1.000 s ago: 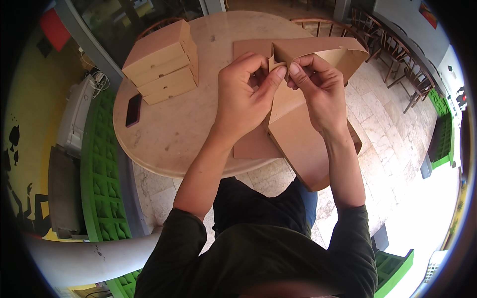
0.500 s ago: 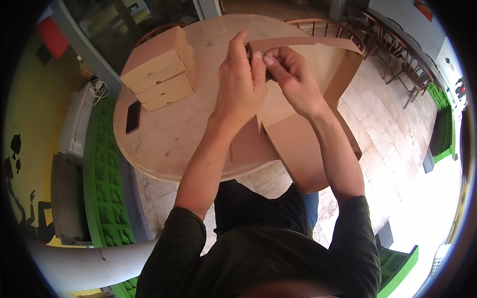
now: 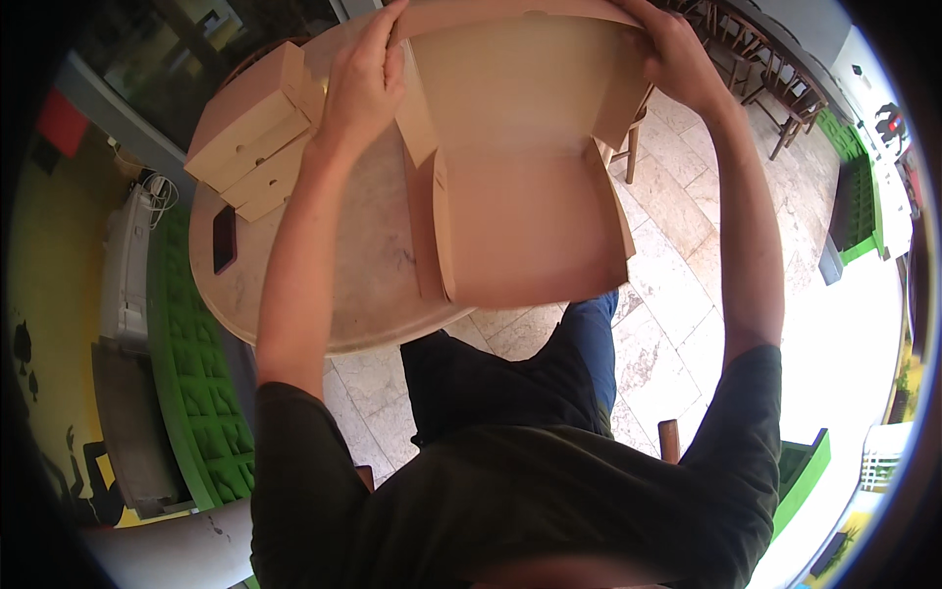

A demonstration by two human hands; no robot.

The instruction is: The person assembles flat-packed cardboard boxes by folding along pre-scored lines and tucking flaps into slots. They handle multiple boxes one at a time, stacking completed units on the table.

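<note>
An unfolded brown cardboard box (image 3: 530, 221) spreads out in front of me, its inside facing up and its lid raised at the far side. At the lid's far left corner, my left hand (image 3: 365, 93) is closed on the cardboard edge. My right hand (image 3: 682, 64) grips the far right corner, its fingers partly hidden behind the side flap. The box reaches past the table's right side toward my lap. Beneath its left side lies another flat brown piece of cardboard (image 3: 423, 231).
The round stone-like table (image 3: 343, 304) carries a stack of closed cardboard boxes (image 3: 250, 137) at the left, with a dark phone (image 3: 225, 239) beside it. Green crate-like panels (image 3: 201, 393) stand left of the table. Wooden chairs (image 3: 785, 98) line the far right.
My hands have moved apart, from together at the box's left corner to opposite far corners. The box has turned to face me squarely, with its inside spread open.
</note>
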